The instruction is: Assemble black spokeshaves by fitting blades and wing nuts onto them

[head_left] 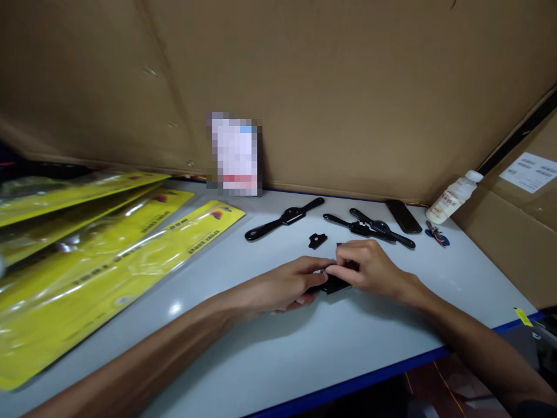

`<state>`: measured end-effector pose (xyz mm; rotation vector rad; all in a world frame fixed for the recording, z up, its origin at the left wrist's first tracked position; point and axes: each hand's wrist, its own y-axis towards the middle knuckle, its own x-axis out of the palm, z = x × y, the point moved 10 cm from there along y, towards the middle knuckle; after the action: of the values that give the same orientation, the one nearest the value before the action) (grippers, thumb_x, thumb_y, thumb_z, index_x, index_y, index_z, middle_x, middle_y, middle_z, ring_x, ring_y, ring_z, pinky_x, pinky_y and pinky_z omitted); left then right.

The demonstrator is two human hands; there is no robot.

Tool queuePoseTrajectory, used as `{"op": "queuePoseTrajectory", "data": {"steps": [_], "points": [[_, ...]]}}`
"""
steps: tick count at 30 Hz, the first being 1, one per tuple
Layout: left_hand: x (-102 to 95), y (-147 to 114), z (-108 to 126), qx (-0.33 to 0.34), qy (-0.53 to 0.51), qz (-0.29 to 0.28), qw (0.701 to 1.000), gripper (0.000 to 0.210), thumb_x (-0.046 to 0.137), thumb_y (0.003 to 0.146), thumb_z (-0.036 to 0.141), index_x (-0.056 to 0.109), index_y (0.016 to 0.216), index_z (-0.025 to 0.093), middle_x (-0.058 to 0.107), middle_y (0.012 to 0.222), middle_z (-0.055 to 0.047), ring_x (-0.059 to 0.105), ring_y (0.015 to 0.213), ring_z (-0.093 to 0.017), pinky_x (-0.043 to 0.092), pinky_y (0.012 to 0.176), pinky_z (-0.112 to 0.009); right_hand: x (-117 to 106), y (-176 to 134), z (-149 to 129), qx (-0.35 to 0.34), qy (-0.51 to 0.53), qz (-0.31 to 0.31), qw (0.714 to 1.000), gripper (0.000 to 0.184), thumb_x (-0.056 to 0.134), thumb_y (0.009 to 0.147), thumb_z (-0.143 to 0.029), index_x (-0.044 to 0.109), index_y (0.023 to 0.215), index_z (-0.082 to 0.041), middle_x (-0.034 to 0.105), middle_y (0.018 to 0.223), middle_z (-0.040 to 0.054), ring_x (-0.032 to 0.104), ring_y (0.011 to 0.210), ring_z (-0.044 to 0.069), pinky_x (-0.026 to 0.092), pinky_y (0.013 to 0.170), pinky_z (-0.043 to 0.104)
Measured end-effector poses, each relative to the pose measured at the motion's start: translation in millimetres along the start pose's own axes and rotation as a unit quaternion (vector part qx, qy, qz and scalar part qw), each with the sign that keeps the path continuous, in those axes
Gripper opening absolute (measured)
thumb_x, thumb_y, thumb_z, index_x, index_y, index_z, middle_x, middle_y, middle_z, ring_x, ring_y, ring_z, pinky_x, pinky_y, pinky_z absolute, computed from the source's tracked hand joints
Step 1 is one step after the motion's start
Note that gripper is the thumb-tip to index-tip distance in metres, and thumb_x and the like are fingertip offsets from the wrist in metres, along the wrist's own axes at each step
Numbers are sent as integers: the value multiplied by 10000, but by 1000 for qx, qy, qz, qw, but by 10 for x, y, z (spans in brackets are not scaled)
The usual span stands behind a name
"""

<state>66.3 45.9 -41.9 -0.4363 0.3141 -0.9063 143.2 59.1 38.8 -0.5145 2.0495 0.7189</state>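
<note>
One glossy black piece (335, 283), mostly hidden by fingers, is gripped by two closed hands over a smooth pale table (261, 354), its left side clasped by the left hand (287, 284), its right side pinched by the right hand (369, 267). Beyond them are laid one small notched black plate (321, 239) and three slim, two-handled black tools (296, 211), two of them overlapping. At left, at least four yellow cards (108, 290) are fronted by clear, shiny plastic; at far right, one white-capped bottle (452, 200) is seen
</note>
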Motion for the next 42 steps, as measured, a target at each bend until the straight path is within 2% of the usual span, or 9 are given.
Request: {"op": "queuePoseTrajectory", "data": {"steps": [5,8,11,16,24,28,31,37,42], "points": [[-16,16,-22,2,0,-2,1000,381,444,956,405,515,1250,173,343,552,100,224,409,-77,163,360,-183,-75,12,44,28,41,2,999,366,598,931,-281,539,588,-166,408,547,-61,327,526,78,268,525,224],[-9,10,2,8,7,-6,1000,421,420,968,398,485,1325,186,333,550,101,219,412,-83,168,360,-186,-130,22,67,21,104,-49,993,162,660,904,-312,724,862,-169,483,575,-68,380,523,76,315,525,209],[8,-2,22,8,14,-10,1000,434,400,973,390,482,1345,183,331,549,97,215,410,-85,166,363,-196,-104,8,48,-4,128,-104,986,209,691,887,-318,751,1050,-203,594,668,-47,442,561,82,354,555,211],[10,-12,18,-1,13,-6,1000,426,406,969,414,499,1306,172,338,564,92,218,419,-79,154,372,-195,-34,0,58,0,70,-64,995,146,708,876,-322,727,868,-178,519,589,-61,418,538,82,326,553,221],[-18,12,-29,6,14,-2,1000,442,438,938,420,494,1309,185,341,559,96,222,422,-88,162,365,-193,32,-12,14,4,-10,-17,1000,340,559,936,-256,522,609,-175,422,568,-54,340,545,87,263,545,242],[-13,10,-12,7,11,-6,1000,470,432,946,410,468,1354,180,340,552,98,221,417,-88,170,366,-190,-73,2,81,21,82,-59,995,154,651,907,-314,715,877,-177,453,570,-76,377,520,76,321,545,210],[-6,3,-7,2,8,-9,1000,454,422,959,410,482,1342,175,334,546,100,217,413,-86,160,362,-188,-109,4,59,3,107,-96,990,223,691,881,-317,740,1067,-204,499,591,-77,412,528,79,348,555,207],[8,11,5,12,10,-13,1000,393,416,967,420,517,1261,181,346,561,94,221,420,-82,161,361,-189,-27,-7,22,-4,41,-80,996,129,686,889,-304,712,865,-180,508,598,-62,413,543,81,322,565,220],[-4,18,-33,0,12,-7,1000,341,419,957,374,529,1218,185,334,555,95,214,419,-82,158,360,-187,55,-25,-60,-28,-30,-20,999,334,581,940,-236,542,616,-165,459,589,-44,364,563,88,262,555,243]]}}
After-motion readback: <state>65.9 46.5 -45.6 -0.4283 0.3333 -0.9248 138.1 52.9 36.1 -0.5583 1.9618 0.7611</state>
